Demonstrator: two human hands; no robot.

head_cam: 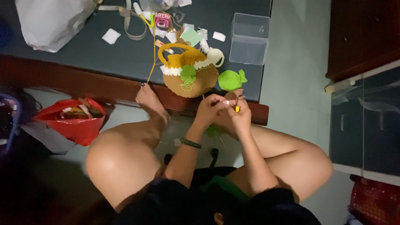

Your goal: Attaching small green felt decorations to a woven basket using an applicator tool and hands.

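Both hands meet just past the near edge of the table (125, 58), between the knees. The left hand (210, 109) pinches a small pale bit at its fingertips, while the right hand (238, 116) is closed round a slim yellow-handled tool (237, 106), likely a crochet hook or small scissors. Green yarn (213, 131) trails below them: soft, light, limp, best pinched close to the working point. The brown crocheted basket (189, 71) and green ball (230, 80) rest on the table just beyond.
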